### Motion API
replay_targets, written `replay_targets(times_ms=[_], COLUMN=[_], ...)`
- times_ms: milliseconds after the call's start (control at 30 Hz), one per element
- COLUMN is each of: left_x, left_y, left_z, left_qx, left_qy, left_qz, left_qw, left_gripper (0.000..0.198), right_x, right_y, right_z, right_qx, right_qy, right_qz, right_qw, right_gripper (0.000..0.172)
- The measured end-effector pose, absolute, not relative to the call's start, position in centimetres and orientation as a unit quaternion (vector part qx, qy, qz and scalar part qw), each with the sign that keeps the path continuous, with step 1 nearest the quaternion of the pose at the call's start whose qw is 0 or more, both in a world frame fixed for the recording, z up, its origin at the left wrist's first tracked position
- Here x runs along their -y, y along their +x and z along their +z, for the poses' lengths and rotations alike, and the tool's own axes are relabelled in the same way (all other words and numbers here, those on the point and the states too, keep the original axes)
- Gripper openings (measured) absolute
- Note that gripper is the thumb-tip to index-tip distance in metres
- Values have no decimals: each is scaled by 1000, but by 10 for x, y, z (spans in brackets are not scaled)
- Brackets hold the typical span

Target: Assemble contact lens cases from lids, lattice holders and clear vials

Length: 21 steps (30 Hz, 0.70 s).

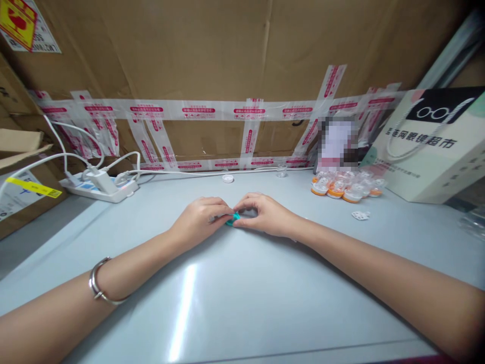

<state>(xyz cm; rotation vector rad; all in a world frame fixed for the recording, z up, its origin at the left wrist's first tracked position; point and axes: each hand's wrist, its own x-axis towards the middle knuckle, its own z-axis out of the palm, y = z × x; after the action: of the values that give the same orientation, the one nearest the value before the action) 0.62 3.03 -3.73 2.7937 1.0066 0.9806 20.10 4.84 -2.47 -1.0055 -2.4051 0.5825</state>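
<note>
Both hands meet over the middle of the table (242, 293). My left hand (202, 220) has its thumb and fingers closed on a small teal plastic piece (233, 219). From the other side my right hand (265, 215) pinches the same piece between thumb and fingertips. The fingers cover most of it, so its full shape is hidden. Behind the hands lies a small round white cap (228, 178), apart from them. A small clear plastic part (281, 171) stands farther back to the right.
Right of the hands are several clear plastic pieces with orange and white bases (346, 186) and a flat white perforated piece (360, 215). A paper bag (428, 146) stands at right. At left are a power strip (109, 189) and a carton (26, 202). A large cardboard box (212, 55) forms the back.
</note>
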Motion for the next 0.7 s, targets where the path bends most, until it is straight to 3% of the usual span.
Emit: replay_targets(times_ms=[500, 700], left_x=[-30, -28], left_y=[-10, -9], left_z=[-42, -42], left_qx=[-295, -273], left_qy=[914, 925], left_qz=[278, 262], left_qw=[-34, -27], left_gripper=[20, 26], right_x=[-46, -41], right_y=[209, 216], right_z=[-33, -22], right_qx=[850, 860], right_qy=[-364, -328], right_qz=[227, 235], right_qw=[307, 311], right_gripper=[28, 14])
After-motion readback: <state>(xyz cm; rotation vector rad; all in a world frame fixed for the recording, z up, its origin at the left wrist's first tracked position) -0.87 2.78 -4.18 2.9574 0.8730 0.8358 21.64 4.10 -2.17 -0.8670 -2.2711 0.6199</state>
